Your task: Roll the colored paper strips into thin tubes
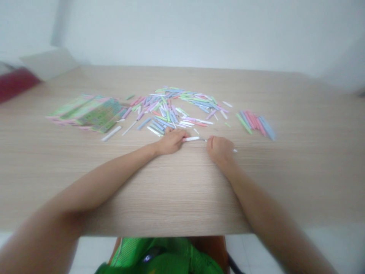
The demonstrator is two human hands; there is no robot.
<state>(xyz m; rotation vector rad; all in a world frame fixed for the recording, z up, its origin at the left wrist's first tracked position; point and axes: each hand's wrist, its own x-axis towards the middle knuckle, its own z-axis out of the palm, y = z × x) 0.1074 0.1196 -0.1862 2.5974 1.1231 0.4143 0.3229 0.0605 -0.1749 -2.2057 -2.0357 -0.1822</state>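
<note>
Above the tabletop, my left hand (172, 141) is closed on one end of a slim white pen-like tube (192, 139), with a bit of pink at its fingers. The tube points right, toward my right hand (220, 148). That hand is a fist around a thin piece; a narrow dark-and-white tip (203, 140) shows on its left and a white end (235, 151) on its right. Whether the tip touches the tube is too blurred to tell. Just beyond my left hand lies a loose pile of pastel pen-like sticks (168, 114) in blue, green, pink, purple and white.
Flat green-and-pink printed packs (88, 112) are stacked at the left, beside a single white stick (111, 134). On the right lies a row of green, pink and blue sticks (256, 123). A dark red object (17, 83) sits at the far left. The wooden table (159, 198) meets a white wall.
</note>
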